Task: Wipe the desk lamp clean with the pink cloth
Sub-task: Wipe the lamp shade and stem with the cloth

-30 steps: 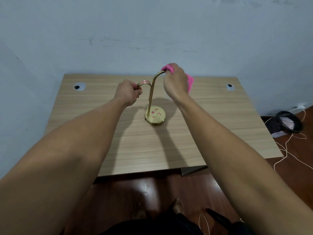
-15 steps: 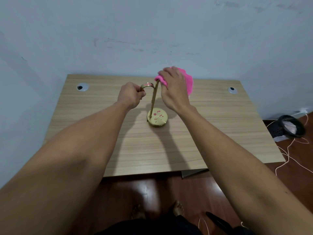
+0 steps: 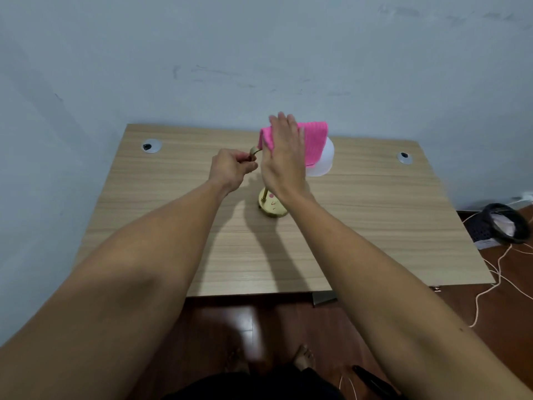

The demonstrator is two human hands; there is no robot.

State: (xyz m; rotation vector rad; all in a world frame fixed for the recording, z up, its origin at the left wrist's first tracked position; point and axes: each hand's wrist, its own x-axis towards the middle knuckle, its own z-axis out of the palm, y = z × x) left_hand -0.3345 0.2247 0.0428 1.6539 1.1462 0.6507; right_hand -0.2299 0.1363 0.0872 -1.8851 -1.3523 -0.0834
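A gold desk lamp stands near the middle of the wooden desk [image 3: 360, 226]; its round base [image 3: 274, 207] has pink marks on it. My left hand [image 3: 232, 168] is closed around the curved gold neck [image 3: 255, 151]. My right hand [image 3: 284, 157] lies flat, fingers extended, pressing the pink cloth [image 3: 315, 142] over the white lamp shade [image 3: 324, 161]. The cloth covers most of the shade; only its lower right side shows. The upright stem is mostly hidden behind my right wrist.
Two cable grommets sit in the desk top, the left grommet [image 3: 151, 145] and the right grommet [image 3: 404, 157]. A blue wall rises right behind the desk. On the floor at right lie a black basket [image 3: 503, 223] and white cords [image 3: 496, 284].
My right hand has gone from gripping the cloth on the neck to lying flat with the cloth spread over the white shade. The left hand keeps its hold on the neck.
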